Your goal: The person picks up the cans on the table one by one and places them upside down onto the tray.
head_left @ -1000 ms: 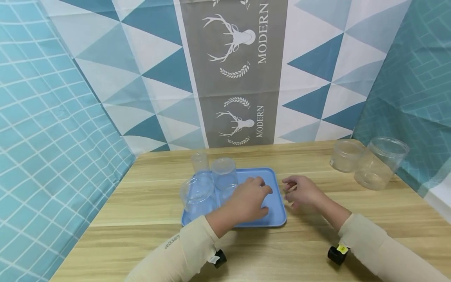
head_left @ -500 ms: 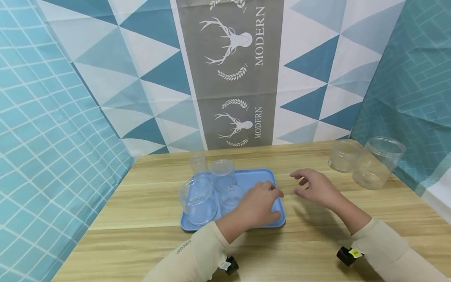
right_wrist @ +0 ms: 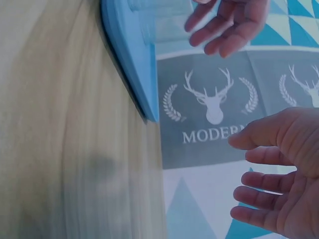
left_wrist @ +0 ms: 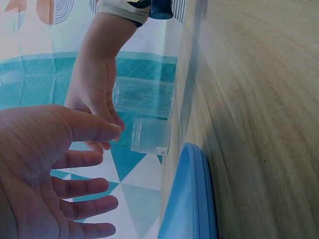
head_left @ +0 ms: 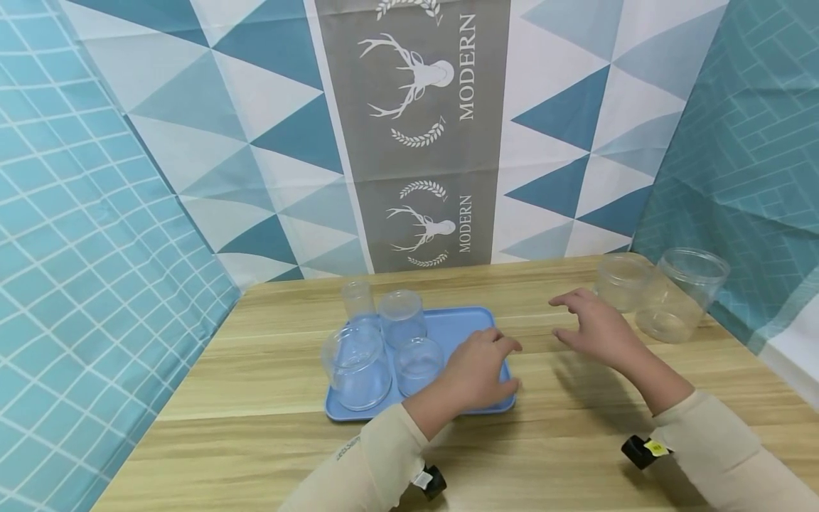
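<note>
My left hand [head_left: 475, 370] hovers over the right part of a blue tray [head_left: 457, 323], its fingers apart and nothing in them. On the tray's left side stand several clear plastic jars: a wide jar [head_left: 360, 377] at the front left, a short jar [head_left: 419, 364] beside it, a medium jar [head_left: 402, 320] behind and a slim jar [head_left: 359, 302] at the back left. To the right of the tray my right hand [head_left: 598, 327] is raised above the table, fingers spread and holding nothing. In the left wrist view the left palm [left_wrist: 35, 164] shows bare.
At the table's back right stand a low clear jar [head_left: 619, 281] and a tall clear jar [head_left: 681, 295], near the right hand. Patterned cloth [head_left: 435, 156] hangs behind the wooden table [head_left: 256, 398], with teal cloth at both sides.
My right hand has moved right and away from the tray, towards the two jars at the back right. The left hand has shifted slightly right, uncovering the short jar.
</note>
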`<act>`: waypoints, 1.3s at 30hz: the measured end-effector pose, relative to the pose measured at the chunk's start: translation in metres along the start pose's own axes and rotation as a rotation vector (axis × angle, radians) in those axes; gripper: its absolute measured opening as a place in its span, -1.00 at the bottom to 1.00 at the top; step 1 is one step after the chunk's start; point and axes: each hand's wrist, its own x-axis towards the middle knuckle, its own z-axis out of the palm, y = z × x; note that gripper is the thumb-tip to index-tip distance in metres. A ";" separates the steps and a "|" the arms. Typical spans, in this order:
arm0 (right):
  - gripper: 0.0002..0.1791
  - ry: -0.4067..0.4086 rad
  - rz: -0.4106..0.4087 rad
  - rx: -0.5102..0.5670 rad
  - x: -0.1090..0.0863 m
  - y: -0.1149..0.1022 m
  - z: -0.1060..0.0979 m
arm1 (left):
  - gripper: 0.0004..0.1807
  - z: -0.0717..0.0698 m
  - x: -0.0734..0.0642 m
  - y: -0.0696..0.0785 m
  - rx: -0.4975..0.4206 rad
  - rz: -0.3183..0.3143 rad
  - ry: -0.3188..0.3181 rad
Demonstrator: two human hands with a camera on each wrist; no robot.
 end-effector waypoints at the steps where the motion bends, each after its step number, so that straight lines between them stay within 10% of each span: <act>1: -0.50 0.000 0.001 0.000 0.000 0.001 -0.002 | -0.49 0.000 0.001 0.000 -0.008 -0.007 0.003; 39: -0.46 -0.172 0.000 -0.186 0.008 0.069 -0.091 | -0.30 0.024 0.028 -0.006 -0.625 -0.093 0.138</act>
